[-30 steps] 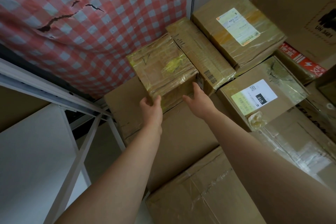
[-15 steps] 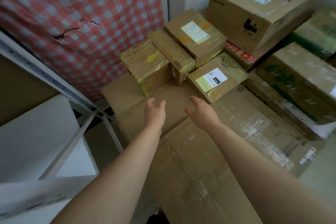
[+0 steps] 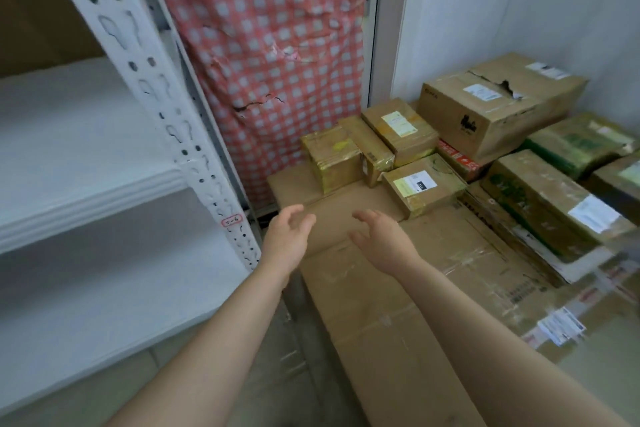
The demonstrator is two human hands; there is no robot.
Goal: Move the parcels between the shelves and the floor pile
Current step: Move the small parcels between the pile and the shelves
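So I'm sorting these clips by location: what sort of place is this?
Most likely a parcel storeroom or small courier pickup point. Taped cardboard parcels with shipping labels are piled on the floor, a white slotted metal shelf rack stands beside them, and a handwritten number tag marks its upright.

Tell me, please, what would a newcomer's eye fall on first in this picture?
Probably the red-and-white checked cloth hanging at the back, between the white shelf rack on the left and the pile of cardboard parcels on the right. Next, the left hand and right hand, both open and empty, held above a large flat box in the centre.
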